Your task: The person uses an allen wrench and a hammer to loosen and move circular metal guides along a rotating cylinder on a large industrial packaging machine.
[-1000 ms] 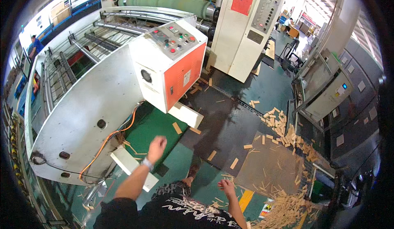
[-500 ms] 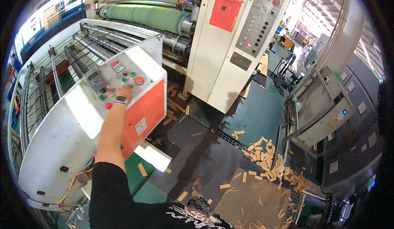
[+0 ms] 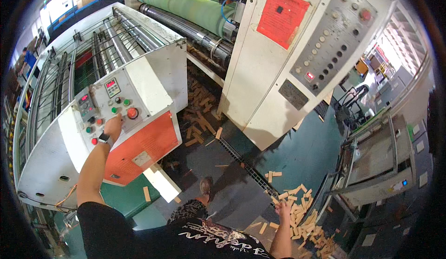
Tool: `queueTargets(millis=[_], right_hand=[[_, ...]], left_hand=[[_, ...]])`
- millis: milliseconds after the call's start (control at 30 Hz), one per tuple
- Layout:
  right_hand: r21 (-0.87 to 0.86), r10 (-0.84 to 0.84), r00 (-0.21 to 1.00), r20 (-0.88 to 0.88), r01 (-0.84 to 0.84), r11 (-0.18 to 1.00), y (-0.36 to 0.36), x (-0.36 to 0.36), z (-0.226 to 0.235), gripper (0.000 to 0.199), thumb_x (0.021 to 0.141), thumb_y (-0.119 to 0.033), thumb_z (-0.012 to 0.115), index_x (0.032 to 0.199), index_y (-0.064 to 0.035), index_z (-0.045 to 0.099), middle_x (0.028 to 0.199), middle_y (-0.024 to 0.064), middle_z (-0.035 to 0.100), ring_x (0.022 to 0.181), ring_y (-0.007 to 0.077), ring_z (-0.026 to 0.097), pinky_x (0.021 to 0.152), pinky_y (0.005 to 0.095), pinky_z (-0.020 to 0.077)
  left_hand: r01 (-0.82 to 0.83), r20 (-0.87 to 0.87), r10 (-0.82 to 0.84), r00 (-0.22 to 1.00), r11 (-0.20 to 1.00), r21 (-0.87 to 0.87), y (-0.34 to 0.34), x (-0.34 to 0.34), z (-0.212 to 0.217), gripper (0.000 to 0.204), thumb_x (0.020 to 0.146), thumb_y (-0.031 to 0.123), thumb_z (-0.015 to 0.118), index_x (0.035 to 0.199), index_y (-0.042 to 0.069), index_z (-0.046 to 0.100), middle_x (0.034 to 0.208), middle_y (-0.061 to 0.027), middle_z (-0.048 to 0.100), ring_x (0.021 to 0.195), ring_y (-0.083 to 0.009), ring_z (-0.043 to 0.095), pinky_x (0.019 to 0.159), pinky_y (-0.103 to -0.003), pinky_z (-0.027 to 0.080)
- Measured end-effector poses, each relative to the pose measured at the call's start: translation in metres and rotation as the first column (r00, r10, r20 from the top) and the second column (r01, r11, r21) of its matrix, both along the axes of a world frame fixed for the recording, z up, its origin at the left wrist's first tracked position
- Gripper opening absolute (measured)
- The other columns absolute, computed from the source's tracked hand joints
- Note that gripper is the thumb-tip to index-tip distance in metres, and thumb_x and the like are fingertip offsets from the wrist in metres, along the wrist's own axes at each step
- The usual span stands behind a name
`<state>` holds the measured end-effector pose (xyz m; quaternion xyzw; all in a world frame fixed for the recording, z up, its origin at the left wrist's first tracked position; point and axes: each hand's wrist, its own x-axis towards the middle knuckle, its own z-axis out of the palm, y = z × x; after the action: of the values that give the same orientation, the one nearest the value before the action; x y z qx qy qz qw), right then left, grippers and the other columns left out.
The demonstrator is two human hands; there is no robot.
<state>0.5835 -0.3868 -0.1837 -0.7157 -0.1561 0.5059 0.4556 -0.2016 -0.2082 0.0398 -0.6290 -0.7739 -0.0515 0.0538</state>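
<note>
The grey control panel (image 3: 101,108) sits on the sloping top of a cream control box (image 3: 151,85), at the near left of the floor area, with an orange side plate (image 3: 144,145) below it. I observe the operator's left hand (image 3: 113,128) at the panel, its fingers reaching in among the push buttons, near a green button (image 3: 114,110) and just left of a large red button (image 3: 133,113). Whether the fingers are together or apart, or press anything, I cannot tell. A watch (image 3: 104,138) is worn on that wrist. A small display (image 3: 111,86) on the far part of the panel is lit red. The right hand (image 3: 282,209) hangs well apart from the panel, to the right, its fingers loosely bent; I cannot tell whether they close fully. In view behind that hand, loose wooden pieces (image 3: 297,219) lie heaped on the floor, beside a dark drain grating (image 3: 241,161). Right of the control box stands a tall cream cabinet (image 3: 241,101), bearing a red sheet (image 3: 283,17) and a second strip of buttons (image 3: 332,50). Beyond the box, a green roller (image 3: 186,10) lies above a dark metal roller (image 3: 186,29). A person in blue (image 3: 29,60) is present at the far left.
</note>
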Motion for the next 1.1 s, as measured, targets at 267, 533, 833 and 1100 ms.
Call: queueTargets(millis=[267, 533, 833, 1100], right_hand=[[-0.156, 0.438, 0.885, -0.159, -0.460, 0.874, 0.186, -0.073, -0.043, 0.036, 0.088, -0.027, 0.048, 0.107, 0.0037, 0.050, 0.098, 0.0169, 0.060, 0.080, 0.0259, 0.061, 0.068, 0.0365, 0.0496], [-0.055, 0.852, 0.453, 0.264, -0.875, 0.482, 0.437, -0.187, 0.021, 0.029, 0.086, -0.026, 0.054, 0.100, 0.0002, 0.056, 0.086, 0.0113, 0.061, 0.076, 0.0204, 0.059, 0.065, 0.0330, 0.0494], [0.462, 0.825, 0.031, 0.565, -0.840, -0.285, 0.557, -0.484, 0.180, 0.026, 0.089, -0.021, 0.051, 0.104, -0.0004, 0.055, 0.100, 0.0112, 0.058, 0.089, 0.0223, 0.057, 0.078, 0.0324, 0.0444], [0.493, 0.480, 0.131, 0.868, -0.348, -0.797, 0.554, -0.629, 0.221, 0.021, 0.078, -0.007, 0.058, 0.099, -0.0028, 0.054, 0.102, 0.0110, 0.052, 0.095, 0.0285, 0.050, 0.083, 0.0376, 0.0393]], left_hand=[[-0.659, 0.246, 0.614, 0.750, 0.663, 0.355, 0.030, 0.055, -0.040, 0.015, 0.084, 0.021, 0.045, 0.088, 0.007, 0.048, 0.063, -0.0205, 0.058, 0.061, -0.0383, 0.058, 0.051, -0.047, 0.043], [-0.786, 0.449, 0.647, 0.616, 0.470, 0.401, 0.050, 0.068, -0.048, 0.015, 0.085, 0.021, 0.048, 0.093, 0.009, 0.052, 0.063, -0.0171, 0.059, 0.061, -0.0379, 0.057, 0.052, -0.046, 0.042], [-0.816, 0.585, 0.653, 0.481, 0.089, 0.571, 0.065, 0.168, -0.061, 0.043, 0.085, 0.013, 0.054, 0.119, -0.008, 0.037, 0.110, -0.0219, 0.044, 0.103, -0.0324, 0.044, 0.089, -0.040, 0.034], [-0.967, 0.986, 0.155, -0.053, -0.256, -0.011, 0.131, 0.214, -0.097, 0.058, 0.093, 0.033, 0.034, 0.134, -0.006, 0.022, 0.139, -0.0207, 0.025, 0.129, -0.0303, 0.024, 0.105, -0.034, 0.019]])
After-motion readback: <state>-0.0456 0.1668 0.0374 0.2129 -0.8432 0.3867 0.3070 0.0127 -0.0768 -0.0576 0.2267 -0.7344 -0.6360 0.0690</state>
